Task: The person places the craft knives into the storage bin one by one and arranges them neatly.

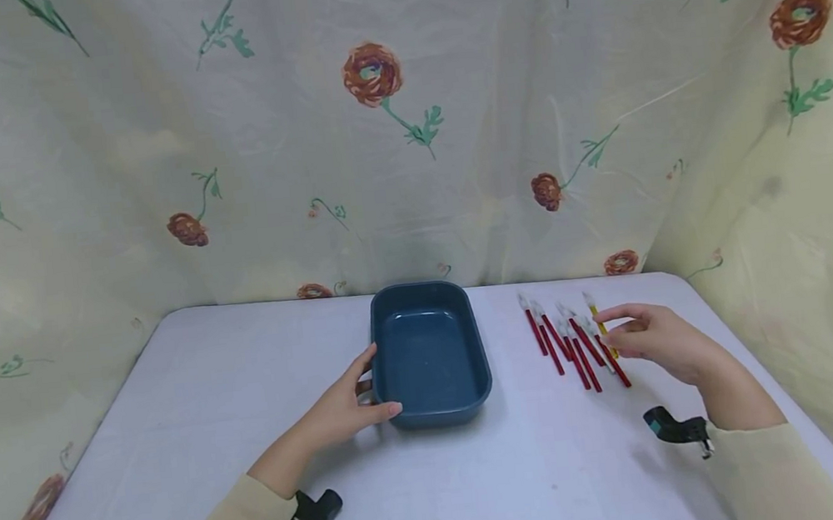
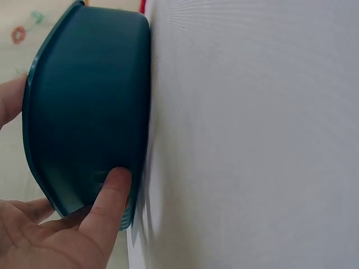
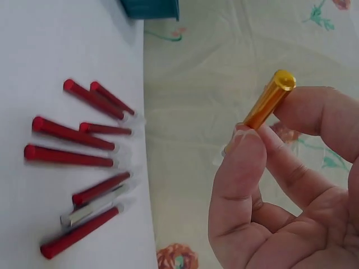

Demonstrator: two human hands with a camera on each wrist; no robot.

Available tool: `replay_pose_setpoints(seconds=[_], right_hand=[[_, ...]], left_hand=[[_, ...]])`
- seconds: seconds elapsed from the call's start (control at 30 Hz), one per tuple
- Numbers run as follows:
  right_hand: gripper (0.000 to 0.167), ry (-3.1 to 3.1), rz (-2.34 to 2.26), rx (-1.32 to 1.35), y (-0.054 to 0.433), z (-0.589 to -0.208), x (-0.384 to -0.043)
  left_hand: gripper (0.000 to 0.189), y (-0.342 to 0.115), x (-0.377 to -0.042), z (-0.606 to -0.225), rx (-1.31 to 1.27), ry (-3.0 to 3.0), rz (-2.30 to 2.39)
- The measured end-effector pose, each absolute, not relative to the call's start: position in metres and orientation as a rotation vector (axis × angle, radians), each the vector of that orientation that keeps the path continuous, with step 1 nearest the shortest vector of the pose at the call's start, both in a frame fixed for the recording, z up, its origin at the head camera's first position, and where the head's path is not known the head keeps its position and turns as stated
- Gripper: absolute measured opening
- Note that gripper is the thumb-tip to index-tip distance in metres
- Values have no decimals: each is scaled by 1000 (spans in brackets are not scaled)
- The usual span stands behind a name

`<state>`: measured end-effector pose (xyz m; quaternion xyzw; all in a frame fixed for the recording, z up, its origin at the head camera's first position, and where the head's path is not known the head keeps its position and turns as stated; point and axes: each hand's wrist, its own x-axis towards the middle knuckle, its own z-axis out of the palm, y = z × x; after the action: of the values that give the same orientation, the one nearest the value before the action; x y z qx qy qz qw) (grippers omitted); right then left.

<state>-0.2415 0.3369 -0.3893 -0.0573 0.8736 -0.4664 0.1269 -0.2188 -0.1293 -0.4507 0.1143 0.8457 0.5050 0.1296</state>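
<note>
My left hand (image 1: pixel 344 409) grips the near left corner of a dark blue rectangular dish (image 1: pixel 434 405). The thumb lies at its front and other fingers along its left side; the left wrist view shows the fingers (image 2: pixel 109 210) against its outer wall. Over on the right, my right hand (image 1: pixel 658 341) pinches a shiny yellow pen-like stick (image 3: pixel 270 101) between thumb and fingers, raised off the table. Its pale tip is mostly hidden behind the thumb in the right wrist view. Several slim red sticks (image 1: pixel 579 361) with clear whitish tips lie beside that hand, with one silver stick (image 3: pixel 95 206) among them.
A white cloth covers the table (image 1: pixel 174 400). Behind it and at both sides hangs a pale curtain (image 1: pixel 284 139) with printed flowers. Each wrist carries a small black camera, one on the left wrist (image 1: pixel 316 508) and one on the right wrist (image 1: pixel 677 426).
</note>
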Motion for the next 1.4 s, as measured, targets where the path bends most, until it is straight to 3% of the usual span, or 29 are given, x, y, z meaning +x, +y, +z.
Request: replay_pose_setpoints(seconds=[0.83, 1.4], right_hand=[[46, 2336, -1548, -232, 260, -345, -249], [42, 2263, -1607, -158, 199, -340, -260]], left_hand=[[104, -129, -224, -454, 317, 2445, 1461], [104, -128, -224, -454, 297, 2469, 1434]])
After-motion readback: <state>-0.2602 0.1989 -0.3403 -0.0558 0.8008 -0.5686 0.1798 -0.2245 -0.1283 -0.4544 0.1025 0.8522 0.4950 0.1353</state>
